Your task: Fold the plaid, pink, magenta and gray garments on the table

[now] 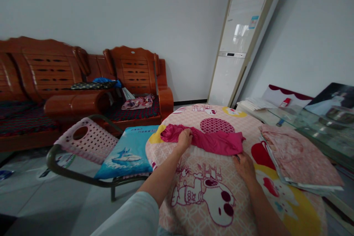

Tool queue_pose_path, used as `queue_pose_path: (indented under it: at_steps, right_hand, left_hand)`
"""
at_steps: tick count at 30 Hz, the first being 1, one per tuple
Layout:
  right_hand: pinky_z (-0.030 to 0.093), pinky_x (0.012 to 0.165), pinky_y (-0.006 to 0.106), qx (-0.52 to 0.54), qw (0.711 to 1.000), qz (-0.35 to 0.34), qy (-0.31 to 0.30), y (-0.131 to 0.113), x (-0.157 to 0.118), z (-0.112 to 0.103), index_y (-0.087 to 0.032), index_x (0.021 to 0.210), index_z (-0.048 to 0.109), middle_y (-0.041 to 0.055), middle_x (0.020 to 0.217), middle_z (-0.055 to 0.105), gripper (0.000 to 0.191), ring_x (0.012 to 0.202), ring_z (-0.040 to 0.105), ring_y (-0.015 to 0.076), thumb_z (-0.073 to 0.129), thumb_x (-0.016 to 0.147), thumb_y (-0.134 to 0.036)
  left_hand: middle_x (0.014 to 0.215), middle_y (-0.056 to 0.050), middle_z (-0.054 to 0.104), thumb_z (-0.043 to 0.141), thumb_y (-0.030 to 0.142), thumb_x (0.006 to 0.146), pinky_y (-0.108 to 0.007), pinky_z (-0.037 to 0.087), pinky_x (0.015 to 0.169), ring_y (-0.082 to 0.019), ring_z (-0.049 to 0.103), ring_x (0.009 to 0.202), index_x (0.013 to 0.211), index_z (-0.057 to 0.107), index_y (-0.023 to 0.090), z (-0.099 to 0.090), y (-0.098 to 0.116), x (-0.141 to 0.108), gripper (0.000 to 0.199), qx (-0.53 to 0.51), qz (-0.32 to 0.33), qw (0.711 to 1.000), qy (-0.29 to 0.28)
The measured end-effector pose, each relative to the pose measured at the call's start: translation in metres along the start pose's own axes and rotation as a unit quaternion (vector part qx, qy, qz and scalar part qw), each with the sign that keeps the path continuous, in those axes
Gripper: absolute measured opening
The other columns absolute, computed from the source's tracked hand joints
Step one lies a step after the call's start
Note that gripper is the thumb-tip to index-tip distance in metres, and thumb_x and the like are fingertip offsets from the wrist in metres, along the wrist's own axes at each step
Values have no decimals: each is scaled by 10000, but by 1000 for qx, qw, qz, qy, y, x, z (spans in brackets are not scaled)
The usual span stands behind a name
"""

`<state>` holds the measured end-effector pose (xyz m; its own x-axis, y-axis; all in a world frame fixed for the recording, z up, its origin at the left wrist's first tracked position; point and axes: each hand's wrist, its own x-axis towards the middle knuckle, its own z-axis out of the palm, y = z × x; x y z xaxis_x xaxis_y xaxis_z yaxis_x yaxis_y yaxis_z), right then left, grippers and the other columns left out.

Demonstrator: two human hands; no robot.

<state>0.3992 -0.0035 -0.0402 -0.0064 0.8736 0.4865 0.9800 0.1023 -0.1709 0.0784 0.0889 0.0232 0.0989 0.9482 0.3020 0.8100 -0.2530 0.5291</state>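
A bright pink garment (215, 141), bunched into a long strip, lies across the round table's patterned cover (193, 158). Its exact kind cannot be made out. My left hand (184, 138) grips the strip left of its middle, fingers closed on the fabric. At the lower right corner of the strip, my right hand (245, 166) pinches the edge, its fingertips partly hidden. To the right of that hand lies a folded pale pink cloth (298, 155) on the table edge.
A chair with a blue cushion (128, 153) stands left of the table. Behind it are wooden sofas (135, 70) with cloths on the seats. A tall white air conditioner (235, 44) is at the back. A glass-topped stand (312, 121) holding papers and a picture borders the right side.
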Motion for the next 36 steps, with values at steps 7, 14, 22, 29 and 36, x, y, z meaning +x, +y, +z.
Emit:
queue_pose_path:
  at_steps: [7,14,22,29,36]
  right_hand:
    - [436,863,347,5,1000,8,-3,-2,0,-2,-153,917,677,133,939,663,306,907,591,250,413,896,-306]
    - [433,878,358,35,999,20,0,-7,1,-6,-152,905,675,136,932,667,320,907,589,251,395,890,-306]
    - [435,865,344,57,997,42,6,-8,1,-6,-155,896,689,133,935,672,317,904,591,244,414,864,-310]
    - [429,837,312,74,996,43,31,-12,1,-11,-163,902,678,120,914,686,329,883,592,222,382,886,-306]
    - [389,669,283,53,983,98,143,-19,-7,-20,-163,760,666,103,720,664,454,683,555,191,357,959,-430]
  left_hand:
    - [1063,-113,682,543,128,849,-335,442,930,-223,608,1018,1009,659,147,-12,-11,-2,198,58,32,998,-4]
    - [1045,-119,677,614,114,751,-356,458,921,-255,594,1018,945,681,151,-3,-6,-10,208,64,60,996,-26]
    - [828,-37,697,493,52,758,-249,486,772,-156,638,783,852,652,165,-2,13,-4,217,-116,49,990,67]
    - [806,-35,685,470,135,807,-266,470,740,-171,631,761,842,624,180,5,12,-13,164,-185,-26,971,150]
    - [647,14,587,455,268,869,-214,399,624,-127,545,632,696,559,176,14,3,-23,221,-228,-31,961,155]
